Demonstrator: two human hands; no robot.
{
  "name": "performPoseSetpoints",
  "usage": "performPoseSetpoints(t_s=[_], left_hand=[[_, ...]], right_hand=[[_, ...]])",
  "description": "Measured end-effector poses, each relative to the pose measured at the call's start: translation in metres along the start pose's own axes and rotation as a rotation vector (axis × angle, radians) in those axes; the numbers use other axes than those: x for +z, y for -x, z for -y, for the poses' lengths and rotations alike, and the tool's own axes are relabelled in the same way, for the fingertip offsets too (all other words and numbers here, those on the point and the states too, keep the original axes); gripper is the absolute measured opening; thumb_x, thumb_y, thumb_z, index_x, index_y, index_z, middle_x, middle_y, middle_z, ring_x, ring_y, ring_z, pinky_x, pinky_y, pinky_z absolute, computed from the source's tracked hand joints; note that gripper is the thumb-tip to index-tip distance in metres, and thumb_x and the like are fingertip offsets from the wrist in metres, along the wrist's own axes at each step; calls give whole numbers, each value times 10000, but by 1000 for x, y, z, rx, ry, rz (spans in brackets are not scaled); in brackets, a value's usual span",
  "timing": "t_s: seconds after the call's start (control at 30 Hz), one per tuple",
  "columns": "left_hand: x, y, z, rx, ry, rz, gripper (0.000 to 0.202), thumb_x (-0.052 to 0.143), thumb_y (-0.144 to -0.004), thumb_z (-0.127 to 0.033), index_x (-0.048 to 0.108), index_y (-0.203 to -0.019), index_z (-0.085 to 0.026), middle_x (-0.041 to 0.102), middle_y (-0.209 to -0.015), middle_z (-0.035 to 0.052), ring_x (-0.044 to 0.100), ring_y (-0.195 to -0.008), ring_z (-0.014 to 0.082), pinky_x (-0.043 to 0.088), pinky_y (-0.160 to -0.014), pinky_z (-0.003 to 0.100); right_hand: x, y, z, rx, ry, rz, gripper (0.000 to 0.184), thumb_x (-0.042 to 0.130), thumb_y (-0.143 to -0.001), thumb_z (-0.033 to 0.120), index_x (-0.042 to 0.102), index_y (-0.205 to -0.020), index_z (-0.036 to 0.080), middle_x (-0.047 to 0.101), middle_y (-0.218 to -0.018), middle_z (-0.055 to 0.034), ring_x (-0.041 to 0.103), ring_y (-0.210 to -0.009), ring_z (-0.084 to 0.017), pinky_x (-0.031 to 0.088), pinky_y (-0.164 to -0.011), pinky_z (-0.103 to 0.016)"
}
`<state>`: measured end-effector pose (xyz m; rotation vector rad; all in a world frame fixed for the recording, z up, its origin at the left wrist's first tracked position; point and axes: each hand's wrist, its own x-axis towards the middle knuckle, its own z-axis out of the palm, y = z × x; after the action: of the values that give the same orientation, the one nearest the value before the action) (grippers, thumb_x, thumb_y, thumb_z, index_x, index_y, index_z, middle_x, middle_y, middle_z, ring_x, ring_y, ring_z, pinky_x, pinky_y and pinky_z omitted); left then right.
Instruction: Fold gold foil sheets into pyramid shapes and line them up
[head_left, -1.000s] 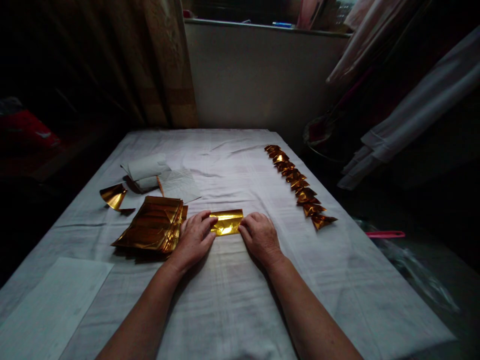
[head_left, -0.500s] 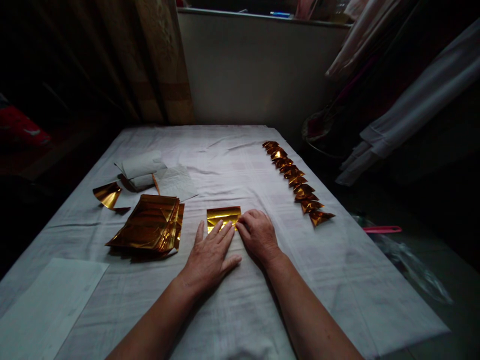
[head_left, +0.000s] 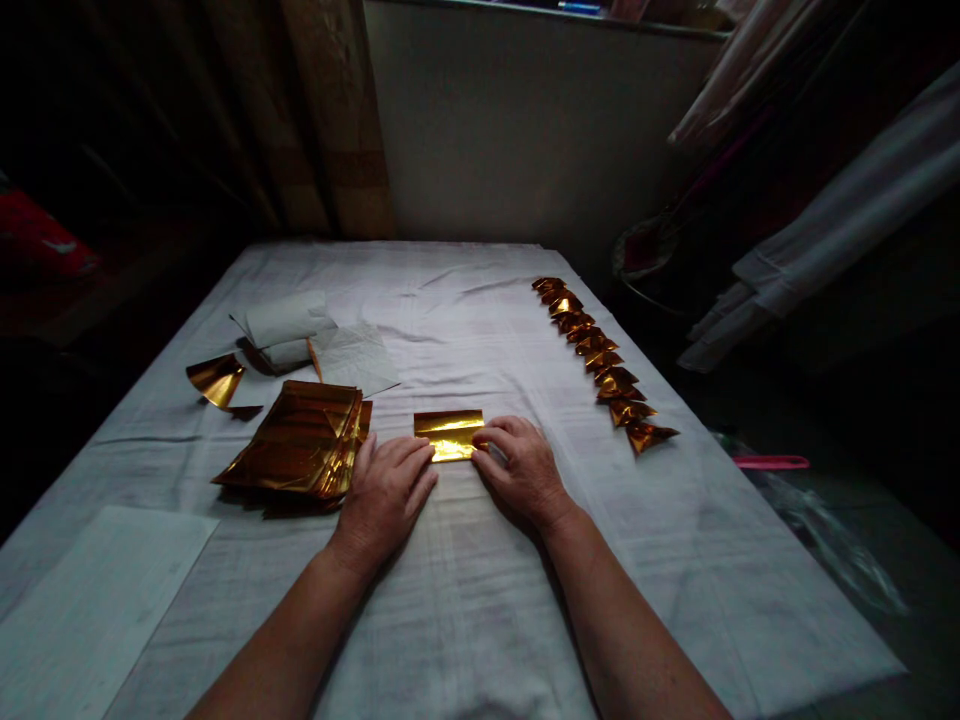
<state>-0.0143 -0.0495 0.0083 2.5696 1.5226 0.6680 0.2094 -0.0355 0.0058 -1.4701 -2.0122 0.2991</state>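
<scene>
A folded gold foil sheet [head_left: 448, 432] lies flat on the white tablecloth [head_left: 465, 580] in front of me. My left hand [head_left: 386, 495] rests flat at its lower left corner, fingers stretched out and touching the foil's edge. My right hand [head_left: 521, 472] sits at its right end with the fingers curled, pinching that edge. A stack of gold foil sheets [head_left: 300, 452] lies just left of my left hand. A row of several folded gold pieces [head_left: 600, 362] runs along the table's right side.
A loose curled gold piece [head_left: 216, 378] and white folded papers [head_left: 300, 335] lie at the far left. A white sheet [head_left: 97, 600] covers the near left corner. Curtains and hanging cloth [head_left: 825, 220] stand beyond the right edge, where a pink object [head_left: 771, 462] lies.
My left hand slid back from the foil's middle to its lower left corner. My right hand stayed at the right end, its fingers now curled on the edge.
</scene>
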Motion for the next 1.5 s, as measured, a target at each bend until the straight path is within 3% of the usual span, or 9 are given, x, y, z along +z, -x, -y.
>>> performPoseSetpoints(t_s=[0.2,0.33,0.57,0.9,1.2,1.5], left_hand=[[1,-5,3,-33,27,-78,276,612,-901,-291,642,-1162,-206,677,-1194,99,599,-1127,274,413,-1060,506],[4,-3,6,-34,38,-89,274,607,-908,-291,626,-1170,-216,670,-1224,88,588,-1152,274,405,-1062,504],[1,-6,7,-62,98,-104,180,545,-940,-282,679,-1041,-217,704,-1096,70,613,-1057,240,445,-1001,454],[-3,-13,7,-169,54,-114,204,507,-956,-308,683,-898,-224,712,-964,58,600,-960,243,453,-880,413],[-4,-14,5,-195,110,-130,175,548,-911,-267,621,-759,-220,707,-988,45,603,-965,228,445,-898,409],[-2,-14,4,-210,78,-113,164,533,-916,-267,615,-782,-219,697,-1054,65,584,-1028,249,447,-927,438]], right_hand=[[-4,-1,6,-13,31,64,181,718,-803,265,706,-983,253,669,-1085,-61,575,-1041,-246,410,-889,-393],[-4,-2,5,-17,37,71,194,728,-818,276,716,-1010,255,673,-1078,-61,579,-1040,-245,413,-896,-403],[-3,-1,-1,-50,11,43,116,683,-867,257,746,-964,266,693,-1055,-45,601,-1014,-220,431,-897,-384],[-1,-3,-5,22,-5,-5,135,606,-912,269,736,-884,246,713,-988,-42,619,-956,-206,441,-889,-366],[0,-3,-3,22,17,-45,138,609,-895,266,679,-785,223,703,-950,-46,616,-926,-211,442,-868,-358],[6,-9,3,125,151,-48,164,641,-894,310,631,-757,221,676,-926,-44,581,-898,-220,405,-824,-348]])
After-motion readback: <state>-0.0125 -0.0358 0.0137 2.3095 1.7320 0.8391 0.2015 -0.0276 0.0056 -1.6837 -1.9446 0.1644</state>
